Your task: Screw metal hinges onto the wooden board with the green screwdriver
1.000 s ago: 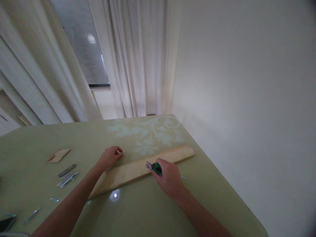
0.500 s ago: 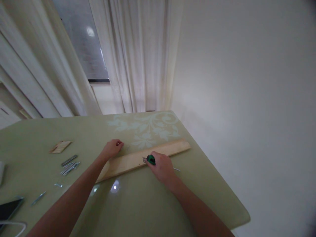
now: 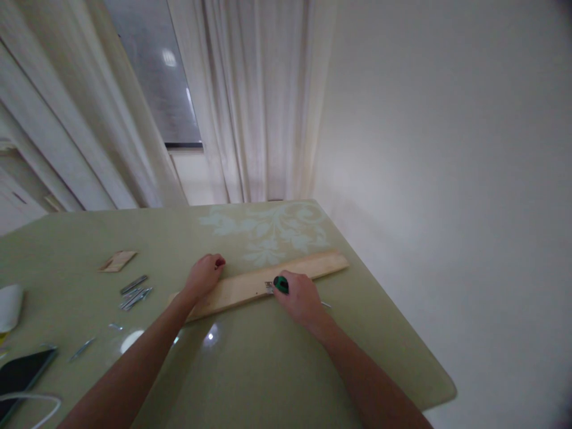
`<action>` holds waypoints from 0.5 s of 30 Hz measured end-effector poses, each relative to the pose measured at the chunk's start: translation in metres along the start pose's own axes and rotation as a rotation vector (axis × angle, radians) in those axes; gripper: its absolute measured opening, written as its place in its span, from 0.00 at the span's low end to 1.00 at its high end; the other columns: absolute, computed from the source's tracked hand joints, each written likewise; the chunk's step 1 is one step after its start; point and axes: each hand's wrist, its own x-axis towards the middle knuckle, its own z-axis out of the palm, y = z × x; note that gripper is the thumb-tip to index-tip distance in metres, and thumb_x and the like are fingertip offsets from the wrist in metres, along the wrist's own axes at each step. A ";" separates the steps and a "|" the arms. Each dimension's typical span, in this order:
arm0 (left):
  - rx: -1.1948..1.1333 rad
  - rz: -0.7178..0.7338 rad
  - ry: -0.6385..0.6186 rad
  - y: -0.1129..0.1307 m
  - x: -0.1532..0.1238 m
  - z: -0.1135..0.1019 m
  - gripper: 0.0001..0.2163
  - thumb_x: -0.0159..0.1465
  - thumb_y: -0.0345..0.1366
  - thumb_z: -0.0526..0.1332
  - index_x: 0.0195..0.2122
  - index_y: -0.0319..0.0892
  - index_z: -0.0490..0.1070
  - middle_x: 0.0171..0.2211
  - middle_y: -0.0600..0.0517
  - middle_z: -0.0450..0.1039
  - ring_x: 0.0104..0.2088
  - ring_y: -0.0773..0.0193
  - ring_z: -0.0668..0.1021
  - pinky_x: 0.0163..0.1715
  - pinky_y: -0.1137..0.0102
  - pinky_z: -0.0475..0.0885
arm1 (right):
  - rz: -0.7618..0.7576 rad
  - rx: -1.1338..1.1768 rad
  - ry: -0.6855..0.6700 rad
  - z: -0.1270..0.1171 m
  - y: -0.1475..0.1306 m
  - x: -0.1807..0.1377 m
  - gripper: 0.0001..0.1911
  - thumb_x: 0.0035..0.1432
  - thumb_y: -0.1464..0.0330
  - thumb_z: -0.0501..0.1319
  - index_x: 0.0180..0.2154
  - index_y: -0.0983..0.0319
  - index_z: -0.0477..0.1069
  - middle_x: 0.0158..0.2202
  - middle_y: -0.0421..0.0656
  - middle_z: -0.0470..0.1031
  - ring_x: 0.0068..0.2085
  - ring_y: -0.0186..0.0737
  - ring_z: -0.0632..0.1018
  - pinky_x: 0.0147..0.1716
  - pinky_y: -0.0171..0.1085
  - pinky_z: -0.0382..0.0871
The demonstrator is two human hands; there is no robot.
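A long, pale wooden board [image 3: 241,292] lies slantwise across the table. My right hand [image 3: 300,300] is over the board's middle, closed around a screwdriver [image 3: 281,284] with a green and black handle. Its thin metal shaft shows beyond the hand's far side. By the fingertips, a small metal plate with holes [image 3: 269,288], like a hinge, rests on the board beside a dark dot. My left hand [image 3: 206,275] is over the board's left part with fingers pinched together; whatever they hold is too small to make out.
Left of the board lie a short wood piece [image 3: 118,261], several metal parts [image 3: 135,296], a slim metal piece [image 3: 82,349] and a dark-screened device [image 3: 22,372] with a white cable. A white object [image 3: 9,307] stands at the table's left. A wall [image 3: 424,179] borders the right side.
The view has shifted slightly, so things on the table appear a little further right. My left fingers have curled in more. My right hand keeps its hold on the screwdriver.
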 end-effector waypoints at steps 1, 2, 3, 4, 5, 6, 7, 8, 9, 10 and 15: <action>0.012 0.003 0.004 -0.004 -0.003 -0.003 0.13 0.67 0.31 0.56 0.44 0.41 0.81 0.45 0.43 0.83 0.46 0.53 0.83 0.48 0.64 0.75 | 0.001 0.005 0.003 0.000 0.000 0.000 0.06 0.63 0.63 0.67 0.37 0.60 0.78 0.34 0.46 0.82 0.34 0.41 0.78 0.32 0.36 0.55; 0.026 0.005 0.011 -0.008 -0.006 -0.005 0.13 0.67 0.31 0.56 0.44 0.40 0.81 0.45 0.42 0.82 0.46 0.52 0.83 0.49 0.63 0.75 | 0.001 0.009 0.008 -0.001 0.000 0.000 0.07 0.63 0.63 0.67 0.37 0.60 0.78 0.33 0.46 0.82 0.34 0.41 0.78 0.32 0.36 0.56; 0.039 0.007 0.023 -0.009 -0.009 -0.008 0.13 0.68 0.31 0.56 0.45 0.39 0.81 0.45 0.41 0.82 0.47 0.51 0.82 0.50 0.61 0.75 | 0.003 0.013 0.015 -0.001 0.000 0.000 0.07 0.63 0.63 0.66 0.37 0.60 0.78 0.33 0.46 0.82 0.34 0.41 0.78 0.32 0.36 0.56; 0.051 0.007 0.040 -0.009 -0.013 -0.010 0.14 0.68 0.32 0.55 0.46 0.38 0.81 0.47 0.39 0.81 0.49 0.49 0.81 0.52 0.59 0.74 | 0.003 0.019 0.024 -0.002 0.000 0.001 0.08 0.63 0.62 0.66 0.36 0.60 0.78 0.32 0.46 0.82 0.33 0.40 0.78 0.32 0.36 0.57; 0.062 0.007 0.062 -0.006 -0.018 -0.011 0.15 0.69 0.33 0.55 0.48 0.37 0.80 0.49 0.38 0.80 0.51 0.47 0.80 0.54 0.57 0.73 | 0.002 0.024 0.035 -0.003 0.000 0.001 0.09 0.64 0.62 0.65 0.36 0.60 0.78 0.32 0.45 0.81 0.33 0.40 0.77 0.32 0.35 0.57; 0.066 0.022 0.083 -0.002 -0.024 -0.011 0.16 0.70 0.35 0.54 0.50 0.37 0.79 0.51 0.37 0.79 0.53 0.46 0.79 0.56 0.56 0.72 | 0.002 0.033 0.049 -0.004 0.000 0.001 0.10 0.65 0.61 0.64 0.36 0.60 0.78 0.32 0.45 0.81 0.32 0.39 0.77 0.32 0.35 0.58; 0.064 0.050 0.098 0.005 -0.030 -0.010 0.17 0.72 0.37 0.53 0.53 0.39 0.78 0.53 0.38 0.78 0.55 0.47 0.78 0.58 0.55 0.70 | 0.001 0.043 0.064 -0.006 0.002 0.001 0.10 0.66 0.61 0.64 0.36 0.61 0.77 0.31 0.45 0.81 0.32 0.39 0.77 0.32 0.35 0.59; 0.054 0.103 0.102 0.013 -0.037 -0.007 0.17 0.73 0.40 0.53 0.54 0.42 0.78 0.55 0.40 0.77 0.56 0.49 0.77 0.60 0.56 0.69 | 0.001 0.054 0.080 -0.007 0.003 0.001 0.10 0.67 0.61 0.63 0.36 0.61 0.77 0.31 0.44 0.81 0.31 0.38 0.76 0.32 0.35 0.59; 0.029 0.220 0.076 0.021 -0.044 -0.004 0.18 0.73 0.44 0.53 0.54 0.44 0.78 0.55 0.42 0.78 0.56 0.50 0.78 0.61 0.56 0.68 | 0.002 0.061 0.094 -0.008 0.005 0.002 0.10 0.66 0.62 0.63 0.36 0.61 0.77 0.31 0.44 0.81 0.31 0.38 0.76 0.32 0.35 0.59; 0.010 0.330 0.033 0.030 -0.050 0.000 0.18 0.73 0.48 0.55 0.56 0.47 0.76 0.56 0.44 0.77 0.57 0.49 0.77 0.62 0.54 0.67 | 0.006 0.063 0.106 -0.009 0.006 0.002 0.10 0.66 0.62 0.63 0.35 0.61 0.77 0.30 0.44 0.81 0.31 0.38 0.76 0.32 0.35 0.59; 0.026 0.501 -0.035 0.053 -0.064 0.019 0.31 0.68 0.57 0.62 0.68 0.46 0.66 0.62 0.40 0.72 0.59 0.44 0.75 0.59 0.51 0.70 | 0.027 0.050 0.139 -0.009 0.015 0.003 0.10 0.65 0.62 0.63 0.35 0.61 0.77 0.31 0.46 0.81 0.32 0.41 0.78 0.32 0.36 0.60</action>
